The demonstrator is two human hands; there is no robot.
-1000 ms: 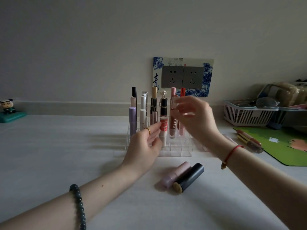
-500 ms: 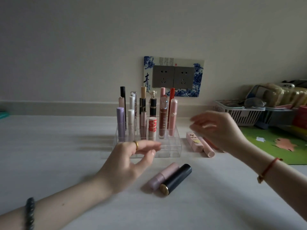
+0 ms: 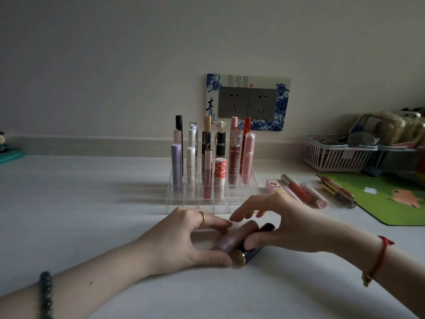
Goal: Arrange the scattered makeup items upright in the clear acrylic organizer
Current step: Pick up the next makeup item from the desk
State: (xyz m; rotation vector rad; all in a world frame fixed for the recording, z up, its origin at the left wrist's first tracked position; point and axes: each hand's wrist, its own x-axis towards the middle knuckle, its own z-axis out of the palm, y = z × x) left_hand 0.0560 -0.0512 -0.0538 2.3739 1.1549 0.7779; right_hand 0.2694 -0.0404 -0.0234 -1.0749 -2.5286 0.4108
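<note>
The clear acrylic organizer (image 3: 195, 204) stands at the table's middle with several lipsticks, glosses and tubes upright in its back rows; its front cells hold nothing. In front of it a pink tube (image 3: 236, 237) and a black lipstick tube with a gold end (image 3: 241, 259) lie side by side. My left hand (image 3: 188, 240) curls thumb and fingers around the pink tube. My right hand (image 3: 278, 226) reaches over the black tube, thumb pressed on its near side, fingers spread over both tubes. More loose items lie to the right: a pink boxy tube (image 3: 274, 186), a red gloss (image 3: 296, 189), a pale pink tube (image 3: 315, 198).
A green mat (image 3: 391, 203) with pencils (image 3: 337, 189) on its edge lies at the right. Behind it stand a white basket (image 3: 333, 157) and packed bags. A wall socket plate (image 3: 248, 102) is behind the organizer. A small figurine (image 3: 3, 143) sits far left.
Both hands have come down from the organizer to the two tubes lying in front of it and closed on them. The view has dipped slightly.
</note>
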